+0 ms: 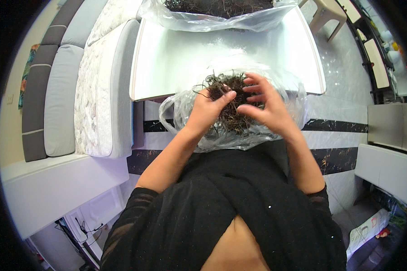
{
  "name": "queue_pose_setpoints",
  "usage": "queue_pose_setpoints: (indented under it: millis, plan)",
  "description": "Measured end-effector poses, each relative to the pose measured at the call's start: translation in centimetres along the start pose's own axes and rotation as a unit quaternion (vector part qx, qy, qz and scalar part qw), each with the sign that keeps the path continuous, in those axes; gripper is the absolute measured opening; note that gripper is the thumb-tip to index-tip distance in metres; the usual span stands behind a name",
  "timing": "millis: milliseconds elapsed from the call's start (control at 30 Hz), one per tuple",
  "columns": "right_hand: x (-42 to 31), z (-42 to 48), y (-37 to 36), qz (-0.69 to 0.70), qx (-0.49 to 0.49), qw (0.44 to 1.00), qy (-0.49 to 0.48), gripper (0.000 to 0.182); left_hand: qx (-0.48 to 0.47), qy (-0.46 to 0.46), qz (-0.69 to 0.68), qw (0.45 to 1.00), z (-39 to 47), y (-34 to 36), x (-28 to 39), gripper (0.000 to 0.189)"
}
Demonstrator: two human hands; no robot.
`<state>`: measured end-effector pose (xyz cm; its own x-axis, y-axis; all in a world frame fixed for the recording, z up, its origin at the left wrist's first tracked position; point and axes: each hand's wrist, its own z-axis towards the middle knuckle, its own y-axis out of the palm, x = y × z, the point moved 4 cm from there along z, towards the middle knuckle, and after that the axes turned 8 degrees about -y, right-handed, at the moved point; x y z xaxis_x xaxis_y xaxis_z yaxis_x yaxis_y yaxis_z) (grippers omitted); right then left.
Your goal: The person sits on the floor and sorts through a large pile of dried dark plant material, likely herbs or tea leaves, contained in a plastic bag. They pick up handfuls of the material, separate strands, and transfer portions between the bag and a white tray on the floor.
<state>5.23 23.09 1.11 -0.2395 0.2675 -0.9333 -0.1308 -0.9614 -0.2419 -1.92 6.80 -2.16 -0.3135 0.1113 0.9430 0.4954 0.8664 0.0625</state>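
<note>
My left hand [208, 106] is closed around some dark, wiry dried roots or stems [217, 84], with the thumb lying across them. Just to its right is my right hand [266, 103], slightly blurred, its fingers spread and curved beside the tangle; nothing shows between them. Beneath both hands a larger heap of the same brown strands [235, 122] sits in a clear plastic bag [217, 142]. The bag rests over my lap and against the near edge of the white table [190, 50]. My left fingers are partly hidden by the strands.
A second clear plastic bag [220, 25] with more dark strands [217, 6] lies at the table's far side. To the left runs a sofa [103, 84] with grey cushions. A beige plastic stool [325, 15] stands at the far right, and a white cabinet [383, 169] is nearer.
</note>
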Motion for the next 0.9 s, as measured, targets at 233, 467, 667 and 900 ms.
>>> queue_pose_setpoints:
  millis: [233, 467, 667, 900]
  plan:
    - [2.0, 1.1, 3.4, 0.0, 0.014, 1.0, 0.015, 0.068, -0.135, -0.116, -0.265, 0.948, 0.7, 2.1, 1.9, 0.033]
    - [3.0, 0.2, 2.1, 0.475, 0.012, 0.855, 0.208, 0.038, -0.217, -0.146, -0.231, 0.937, -0.7, 0.0, 2.6, 0.052]
    - [2.9, -0.2, 1.9, 0.582, -0.007, 0.78, 0.231, 0.036, -0.197, -0.119, -0.193, 0.954, -1.3, -1.0, 2.9, 0.042]
    - [2.0, 0.4, 1.3, 0.589, -0.02, 0.78, 0.209, 0.044, -0.134, -0.101, -0.189, 0.968, -1.2, -2.5, 2.2, 0.041]
